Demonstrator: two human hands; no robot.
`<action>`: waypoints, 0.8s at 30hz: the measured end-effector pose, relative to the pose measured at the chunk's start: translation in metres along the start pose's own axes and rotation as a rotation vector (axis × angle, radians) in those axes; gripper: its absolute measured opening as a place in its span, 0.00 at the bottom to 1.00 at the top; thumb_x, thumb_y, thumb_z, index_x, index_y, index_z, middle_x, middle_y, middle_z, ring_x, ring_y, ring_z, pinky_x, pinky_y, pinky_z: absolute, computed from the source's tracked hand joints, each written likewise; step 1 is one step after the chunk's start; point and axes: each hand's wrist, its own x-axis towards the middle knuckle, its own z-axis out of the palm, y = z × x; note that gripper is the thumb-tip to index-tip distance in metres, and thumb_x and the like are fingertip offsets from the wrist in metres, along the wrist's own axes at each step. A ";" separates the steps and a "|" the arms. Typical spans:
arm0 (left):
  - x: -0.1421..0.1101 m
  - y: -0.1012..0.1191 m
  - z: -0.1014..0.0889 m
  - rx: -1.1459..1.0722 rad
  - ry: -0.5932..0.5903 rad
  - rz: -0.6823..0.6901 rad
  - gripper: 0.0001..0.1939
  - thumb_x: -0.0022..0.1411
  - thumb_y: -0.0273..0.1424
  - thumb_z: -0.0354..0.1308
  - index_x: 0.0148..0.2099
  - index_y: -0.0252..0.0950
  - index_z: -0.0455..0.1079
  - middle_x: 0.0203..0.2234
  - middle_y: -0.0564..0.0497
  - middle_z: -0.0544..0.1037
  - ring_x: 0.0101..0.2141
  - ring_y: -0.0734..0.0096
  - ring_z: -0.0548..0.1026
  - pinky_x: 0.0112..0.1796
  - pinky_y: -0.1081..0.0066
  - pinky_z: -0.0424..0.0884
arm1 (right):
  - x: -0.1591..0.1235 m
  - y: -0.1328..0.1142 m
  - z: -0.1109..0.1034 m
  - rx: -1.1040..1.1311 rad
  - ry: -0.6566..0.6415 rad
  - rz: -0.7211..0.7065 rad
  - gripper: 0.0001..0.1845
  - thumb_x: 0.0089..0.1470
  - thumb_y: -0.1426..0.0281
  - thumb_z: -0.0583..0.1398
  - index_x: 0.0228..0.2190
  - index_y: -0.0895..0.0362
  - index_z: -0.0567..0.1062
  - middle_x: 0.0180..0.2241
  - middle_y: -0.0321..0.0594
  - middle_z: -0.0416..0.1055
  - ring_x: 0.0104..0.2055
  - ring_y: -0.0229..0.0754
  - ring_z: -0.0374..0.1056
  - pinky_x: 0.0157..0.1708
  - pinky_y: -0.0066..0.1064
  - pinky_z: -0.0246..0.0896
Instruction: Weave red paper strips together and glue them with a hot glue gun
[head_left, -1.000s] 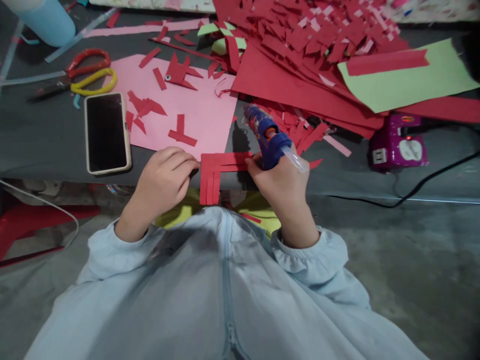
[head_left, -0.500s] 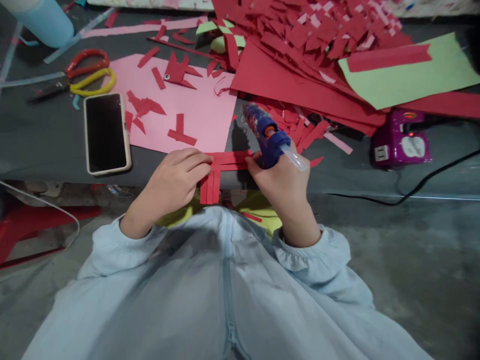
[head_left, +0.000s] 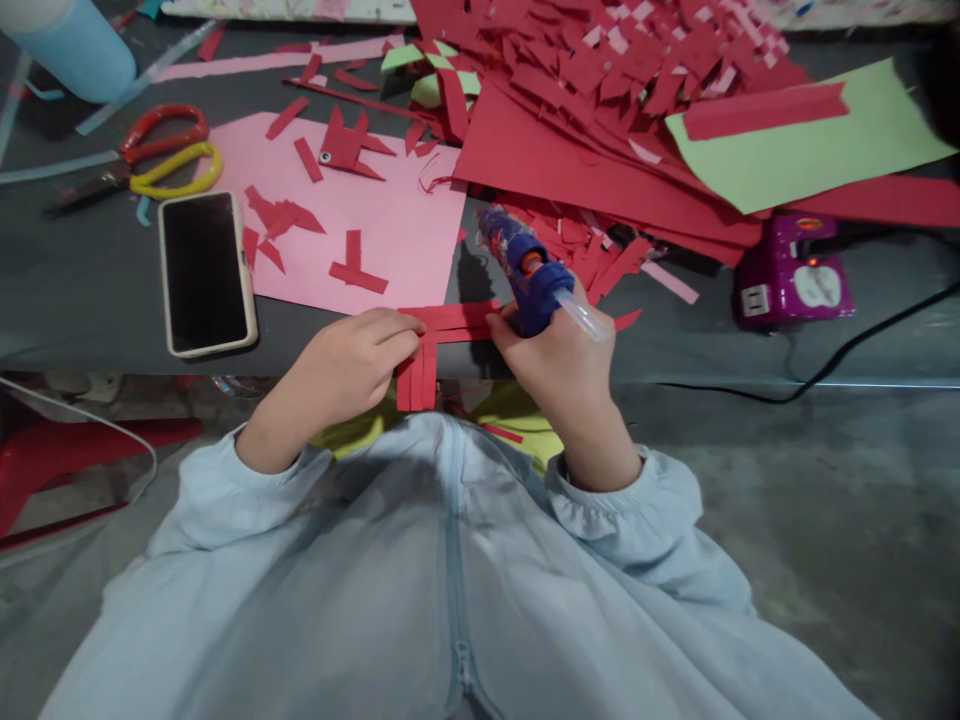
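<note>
Red paper strips (head_left: 417, 375) meet in a corner shape at the table's front edge, one arm running right and the other hanging over the edge. On the corner, the fingers of my left hand (head_left: 356, 360) press together, with the thumb hidden. My right hand (head_left: 566, 365) is wrapped round a blue hot glue gun (head_left: 534, 285), a clear glue stick poking out of its back end. Its nozzle points away from me, and my right thumb touches the right end of the strips. Beyond lies pink paper (head_left: 405, 220) with a red paper fish (head_left: 351, 148) and cut scraps.
A phone (head_left: 208, 272) and scissors (head_left: 169, 165) lie on the left, with a blue bottle (head_left: 75, 50) behind. Red paper (head_left: 592, 170) and woven pieces pile up at the back. A purple power socket (head_left: 795, 275) with a black cable stands right.
My left hand has shifted right, from beside the strips onto their corner. The right hand still holds the glue gun in nearly the same spot.
</note>
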 end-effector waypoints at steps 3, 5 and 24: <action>0.001 0.000 0.001 -0.004 -0.003 0.014 0.18 0.59 0.16 0.46 0.45 0.32 0.73 0.49 0.44 0.79 0.47 0.63 0.76 0.48 0.64 0.74 | 0.000 0.001 0.001 0.018 -0.026 0.028 0.15 0.46 0.61 0.64 0.36 0.54 0.72 0.34 0.47 0.75 0.32 0.52 0.72 0.36 0.45 0.67; 0.001 0.002 0.001 0.003 -0.011 0.005 0.18 0.59 0.17 0.46 0.46 0.32 0.73 0.49 0.45 0.79 0.48 0.63 0.75 0.49 0.63 0.74 | 0.000 0.001 0.000 0.042 -0.039 0.045 0.13 0.46 0.61 0.64 0.34 0.53 0.72 0.30 0.44 0.74 0.32 0.52 0.72 0.35 0.45 0.67; 0.014 0.019 0.006 0.273 -0.100 -0.048 0.21 0.68 0.23 0.43 0.59 0.24 0.64 0.40 0.39 0.76 0.39 0.60 0.73 0.40 0.62 0.71 | 0.003 0.009 -0.021 0.182 0.073 0.094 0.12 0.41 0.60 0.66 0.23 0.50 0.69 0.27 0.43 0.76 0.31 0.52 0.74 0.39 0.51 0.70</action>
